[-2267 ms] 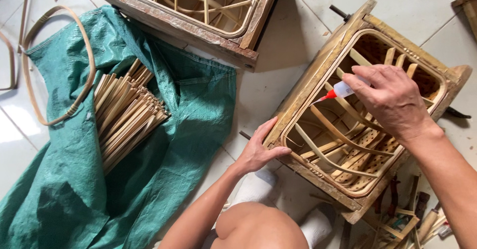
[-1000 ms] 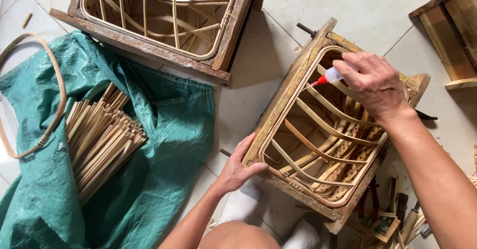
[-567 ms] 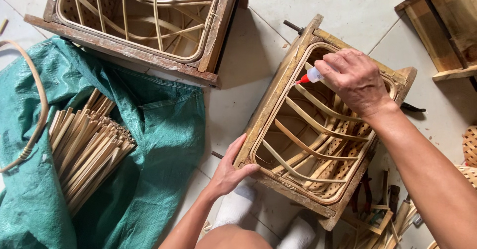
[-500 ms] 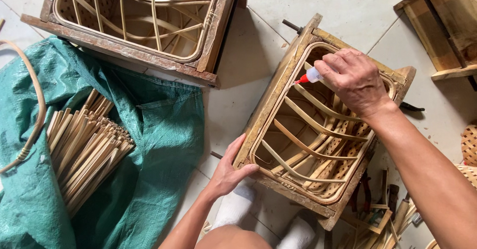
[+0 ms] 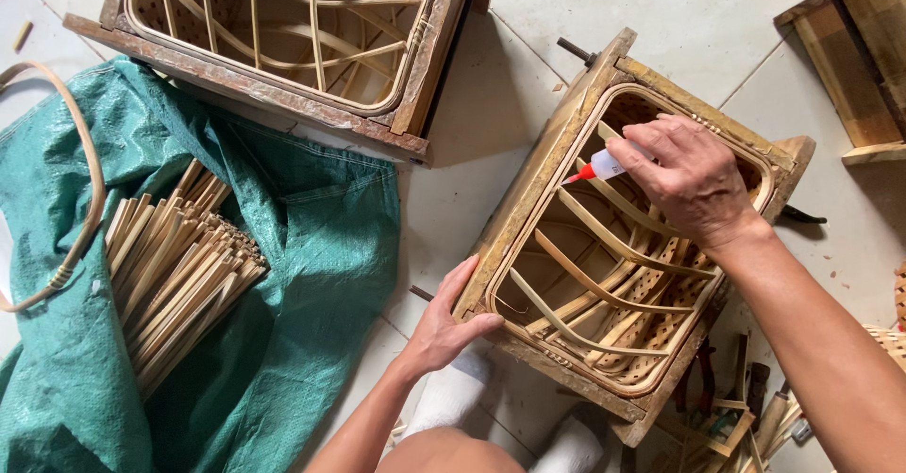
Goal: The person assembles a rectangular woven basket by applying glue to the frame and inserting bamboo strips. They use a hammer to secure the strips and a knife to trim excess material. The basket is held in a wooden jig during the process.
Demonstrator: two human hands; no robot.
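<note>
The frame (image 5: 547, 166) is made of worn, matt wood with a rough, stained surface, and pale, smooth cane strips (image 5: 604, 275) are bent inside it over perforated board. A small bottle (image 5: 604, 164) of white plastic with a glossy red tip is held in the right hand (image 5: 689, 180); bare skin of the left hand (image 5: 448, 317) is laid on the wood. A second frame (image 5: 283, 39) shows the same rough, weathered wood. The sack (image 5: 311, 246) is of green woven plastic cloth, faintly shiny and creased. The sticks (image 5: 179, 265) on it are dry, matt split bamboo. The floor (image 5: 698, 20) is of pale tile, smooth and slightly dusty.
</note>
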